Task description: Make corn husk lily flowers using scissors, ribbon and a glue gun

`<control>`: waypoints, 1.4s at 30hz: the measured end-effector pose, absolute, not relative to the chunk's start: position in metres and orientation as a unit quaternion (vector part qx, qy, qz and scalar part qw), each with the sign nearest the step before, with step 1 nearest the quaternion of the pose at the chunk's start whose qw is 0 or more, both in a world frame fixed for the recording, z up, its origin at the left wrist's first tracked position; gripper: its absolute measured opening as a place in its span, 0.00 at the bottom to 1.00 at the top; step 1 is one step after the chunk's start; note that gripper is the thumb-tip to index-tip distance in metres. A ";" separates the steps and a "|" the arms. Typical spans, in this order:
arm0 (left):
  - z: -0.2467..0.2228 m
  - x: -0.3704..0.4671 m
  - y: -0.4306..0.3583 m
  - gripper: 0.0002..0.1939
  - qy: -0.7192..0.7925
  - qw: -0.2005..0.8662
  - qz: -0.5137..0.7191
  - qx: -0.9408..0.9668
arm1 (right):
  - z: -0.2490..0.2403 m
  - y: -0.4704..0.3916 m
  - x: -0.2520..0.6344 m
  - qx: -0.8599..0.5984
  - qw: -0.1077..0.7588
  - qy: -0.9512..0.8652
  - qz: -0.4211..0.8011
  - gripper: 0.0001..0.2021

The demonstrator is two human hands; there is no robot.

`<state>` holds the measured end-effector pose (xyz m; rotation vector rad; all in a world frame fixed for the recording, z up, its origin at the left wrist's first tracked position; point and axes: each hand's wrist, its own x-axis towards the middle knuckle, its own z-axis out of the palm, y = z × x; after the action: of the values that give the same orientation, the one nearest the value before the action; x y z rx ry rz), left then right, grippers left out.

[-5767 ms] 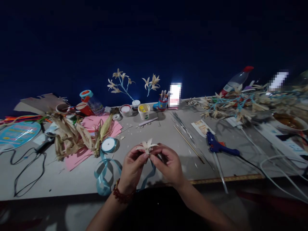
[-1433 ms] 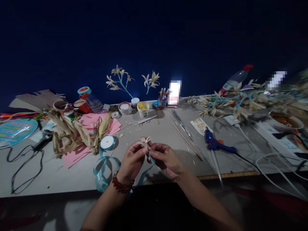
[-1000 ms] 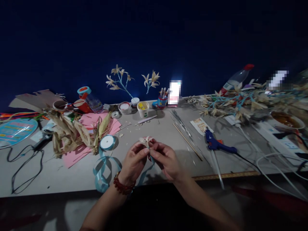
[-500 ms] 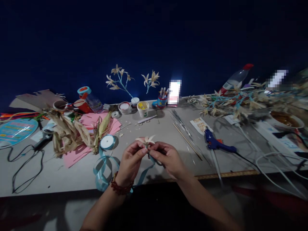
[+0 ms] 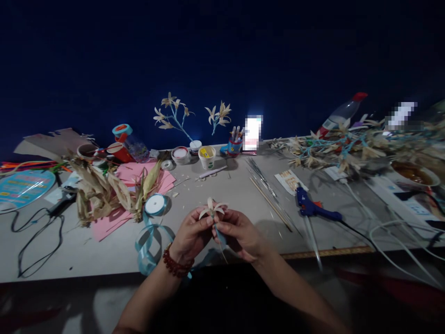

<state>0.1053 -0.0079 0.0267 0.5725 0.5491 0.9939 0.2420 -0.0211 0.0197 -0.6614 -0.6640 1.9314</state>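
Flower (image 5: 212, 209), pale and thin-petalled, stands petals-up between the 2 hands, above the near part of the table (image 5: 194, 190). The left hand (image 5: 190, 234) is narrowed, thumb and fingertips pinched at the flower's base; the right hand (image 5: 240, 234) pinches just below, on the upper part of the blue ribbon (image 5: 220, 234). A thin stem (image 5: 224, 254) shows past the lower end of that ribbon. Whether the ribbon goes fully round the stem I cannot tell, as the fingers cover the join.

The step in hand looks like wrapping the ribbon about the stem. To do it well, I would have the left hand only steady and slowly roll the stem, gripping under the petals so they are not crushed, while the right thumb lays the ribbon taut and slanting, each turn overlapping the last a little. A slack turn would probably slip. The loose loops (image 5: 146, 262) lie between the spool (image 5: 155, 204) and the left wrist; they should run free, since a snag on the bracelet (image 5: 175, 264) could tug the wrap loose
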 end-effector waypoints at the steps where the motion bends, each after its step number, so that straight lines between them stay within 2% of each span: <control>1: 0.026 0.106 -0.008 0.09 0.256 0.804 0.465 0.268 | 0.020 -0.021 0.242 -0.278 0.486 -0.280 0.780 0.12; 7: 0.021 0.110 -0.010 0.13 0.285 0.721 0.547 0.315 | 0.023 -0.021 0.245 -0.360 0.559 -0.400 0.631 0.10; 11: 0.022 0.110 -0.011 0.09 0.317 0.684 0.568 0.330 | 0.021 -0.022 0.248 -0.394 0.569 -0.464 0.553 0.07; 13: 0.023 0.109 -0.012 0.07 0.324 0.676 0.569 0.338 | 0.020 -0.021 0.249 -0.397 0.557 -0.475 0.554 0.07; 22: 0.027 0.108 -0.011 0.06 0.321 0.668 0.569 0.356 | 0.025 -0.014 0.253 -0.350 0.510 -0.360 0.698 0.13; 29: 0.022 0.106 -0.008 0.08 0.296 0.727 0.522 0.334 | 0.018 -0.014 0.251 -0.333 0.502 -0.337 0.723 0.12; 33: 0.020 0.109 -0.007 0.09 0.296 0.730 0.523 0.326 | 0.011 -0.014 0.249 -0.326 0.508 -0.360 0.711 0.13; 36: 0.017 0.110 -0.008 0.10 0.302 0.711 0.544 0.328 | 0.008 -0.015 0.248 -0.346 0.525 -0.417 0.656 0.09; 39: 0.017 0.110 -0.010 0.08 0.324 0.679 0.560 0.348 | 0.010 -0.017 0.248 -0.375 0.537 -0.460 0.599 0.09; 42: 0.020 0.108 -0.011 0.05 0.338 0.653 0.567 0.370 | 0.014 -0.018 0.250 -0.386 0.533 -0.463 0.593 0.11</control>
<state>0.1077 -0.0109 0.0203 0.8394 0.7666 1.2871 0.2495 -0.0179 0.0142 -0.9211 -1.1040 1.4134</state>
